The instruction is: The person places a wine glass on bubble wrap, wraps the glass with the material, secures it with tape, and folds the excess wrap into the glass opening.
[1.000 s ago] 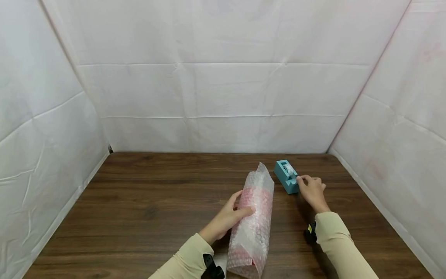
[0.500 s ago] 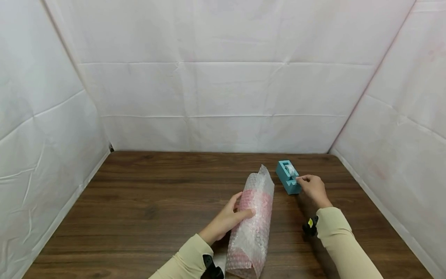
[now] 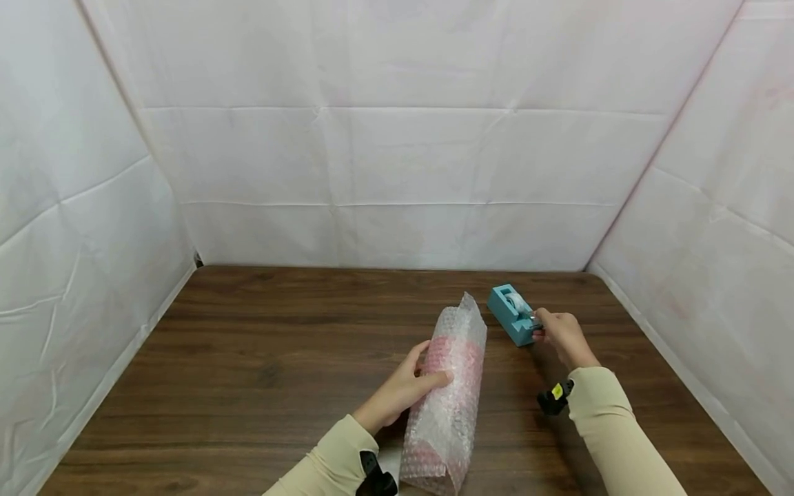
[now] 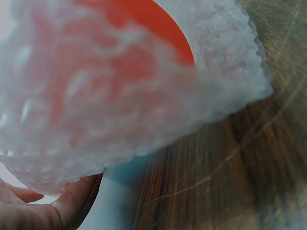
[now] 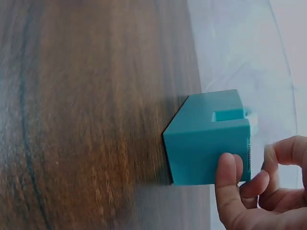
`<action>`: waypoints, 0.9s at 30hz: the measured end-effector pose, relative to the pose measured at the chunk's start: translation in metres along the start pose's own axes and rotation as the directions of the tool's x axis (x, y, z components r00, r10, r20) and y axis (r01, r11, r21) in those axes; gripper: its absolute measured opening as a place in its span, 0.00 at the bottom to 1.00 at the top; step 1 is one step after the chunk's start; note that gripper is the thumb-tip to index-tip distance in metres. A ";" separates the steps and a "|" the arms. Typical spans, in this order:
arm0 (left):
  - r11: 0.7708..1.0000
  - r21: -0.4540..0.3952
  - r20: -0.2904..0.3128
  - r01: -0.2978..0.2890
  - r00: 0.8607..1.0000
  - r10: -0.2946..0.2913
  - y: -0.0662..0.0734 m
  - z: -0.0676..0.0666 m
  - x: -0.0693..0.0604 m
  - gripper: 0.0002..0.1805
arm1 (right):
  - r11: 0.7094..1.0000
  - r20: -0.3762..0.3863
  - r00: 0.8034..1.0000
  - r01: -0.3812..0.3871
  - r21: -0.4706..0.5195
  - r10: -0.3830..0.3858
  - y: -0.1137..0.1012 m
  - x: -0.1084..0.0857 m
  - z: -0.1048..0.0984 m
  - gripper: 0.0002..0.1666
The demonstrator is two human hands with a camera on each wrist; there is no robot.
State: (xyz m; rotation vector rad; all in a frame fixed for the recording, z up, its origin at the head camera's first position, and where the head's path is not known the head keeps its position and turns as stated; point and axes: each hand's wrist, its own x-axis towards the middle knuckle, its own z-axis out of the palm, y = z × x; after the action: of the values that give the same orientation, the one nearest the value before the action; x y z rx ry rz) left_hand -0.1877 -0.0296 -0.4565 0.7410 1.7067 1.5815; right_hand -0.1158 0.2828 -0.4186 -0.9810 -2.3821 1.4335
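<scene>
Bubble-wrapped bundle point(image 3: 448, 415) lies gripped by the left hand point(image 3: 404, 387) — white item point(image 3: 391, 460) alongside, half-hidden. Right hand point(image 3: 560, 333) pinches tape point(image 3: 533, 317) at the tape dispenser point(image 3: 506, 314).

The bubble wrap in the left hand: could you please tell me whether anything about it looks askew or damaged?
The bubble wrap looks a little untidy: its far end forms an uneven peak, and its near end gapes, showing the red thing inside. I can see no plain damage.

Creased white sheets point(image 3: 397, 158) flank a dark wood-grain table point(image 3: 267, 331) on three sides.
</scene>
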 end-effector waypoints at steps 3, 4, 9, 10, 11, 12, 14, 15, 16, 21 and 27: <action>1.000 -0.002 0.002 -0.002 1.000 0.002 0.001 0.000 0.000 0.45 | 0.999 0.013 1.000 0.008 0.035 -0.009 0.001 0.000 -0.001 0.30; 1.000 -0.003 0.001 -0.003 1.000 0.003 0.001 0.000 0.001 0.45 | 0.998 0.022 1.000 0.010 0.054 -0.012 0.002 0.000 -0.002 0.29; 1.000 -0.007 0.006 -0.007 1.000 0.007 0.001 0.000 0.001 0.45 | 0.983 0.064 0.998 -0.002 0.181 -0.009 0.008 0.000 -0.003 0.19; 1.000 -0.006 0.007 -0.007 1.000 0.007 0.001 -0.001 0.001 0.45 | 0.980 0.069 0.998 -0.003 0.200 -0.011 0.009 0.001 -0.003 0.18; 1.000 -0.005 0.008 -0.007 1.000 0.007 0.001 -0.001 0.001 0.45 | 0.977 0.072 0.997 -0.006 0.212 -0.010 0.011 0.001 -0.003 0.17; 1.000 -0.004 0.009 -0.006 1.000 0.006 0.001 -0.001 0.002 0.45 | 0.976 0.074 0.997 -0.002 0.217 -0.014 0.013 0.001 -0.003 0.18; 1.000 -0.002 0.008 -0.006 1.000 0.006 0.001 -0.001 0.002 0.45 | 0.977 0.081 0.997 -0.002 0.214 -0.015 0.016 0.001 -0.004 0.19; 1.000 -0.001 0.007 -0.007 1.000 0.007 0.001 -0.001 0.002 0.45 | 0.979 0.088 0.996 -0.003 0.204 -0.015 0.017 0.001 -0.005 0.20; 1.000 0.000 0.005 -0.007 1.000 0.007 0.001 -0.001 0.003 0.45 | 0.981 0.099 0.995 -0.003 0.195 -0.016 0.019 0.001 -0.005 0.22; 1.000 0.002 0.002 -0.006 1.000 0.006 0.003 -0.003 0.003 0.44 | 0.986 0.146 0.989 -0.016 0.168 -0.009 0.020 -0.001 -0.010 0.30; 1.000 0.002 0.000 -0.011 1.000 0.011 0.003 -0.003 0.003 0.44 | 0.985 0.127 0.992 -0.010 0.175 -0.012 0.018 -0.003 -0.011 0.32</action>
State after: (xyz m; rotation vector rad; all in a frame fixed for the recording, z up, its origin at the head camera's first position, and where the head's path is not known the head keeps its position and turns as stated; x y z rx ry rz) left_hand -0.1921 -0.0283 -0.4536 0.7527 1.7071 1.5876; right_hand -0.1000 0.2941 -0.4279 -0.8688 -2.2910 1.7193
